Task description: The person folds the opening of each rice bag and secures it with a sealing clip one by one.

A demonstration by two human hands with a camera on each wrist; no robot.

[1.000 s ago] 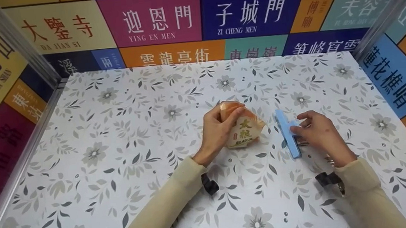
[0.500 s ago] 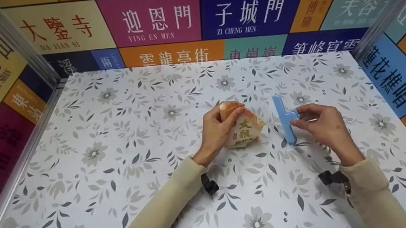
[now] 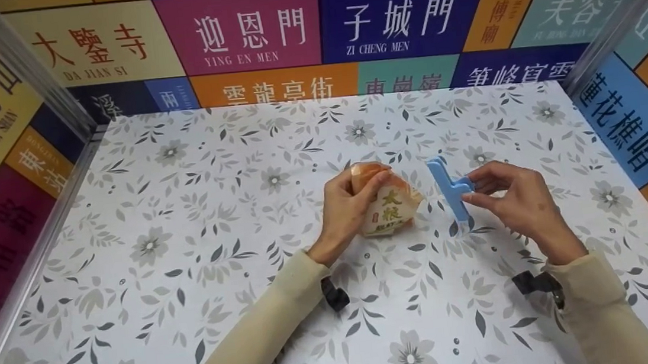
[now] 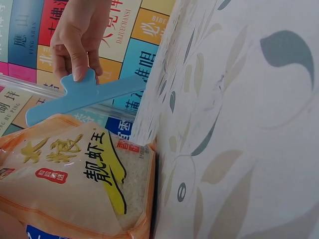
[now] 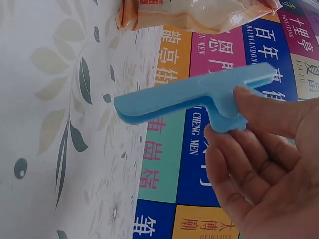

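A small orange and cream rice bag (image 3: pixel 389 208) stands on the table, its top gathered in my left hand (image 3: pixel 347 206). The fingers and thumb pinch that folded top. In the left wrist view, rice grains show through a clear window of the rice bag (image 4: pixel 99 169). To its right, my right hand (image 3: pixel 512 196) pinches a light blue bag clip (image 3: pixel 451 190) by its handle tabs, thumb on one side and fingers on the other. The long bars of the bag clip (image 5: pixel 189 94) point away from the palm, and a gap separates it from the bag.
A white tablecloth (image 3: pixel 241 309) with grey flowers and leaves covers the table. Colourful panels (image 3: pixel 238 32) with large characters rise at the back and both sides. Clear corner posts (image 3: pixel 31 73) stand where the panels meet. Each wrist wears a black strap (image 3: pixel 335 294).
My right hand lifts the blue bag clip up from the table and turns it, tilting its far end toward the rice bag. My left hand and the bag stay where they are.
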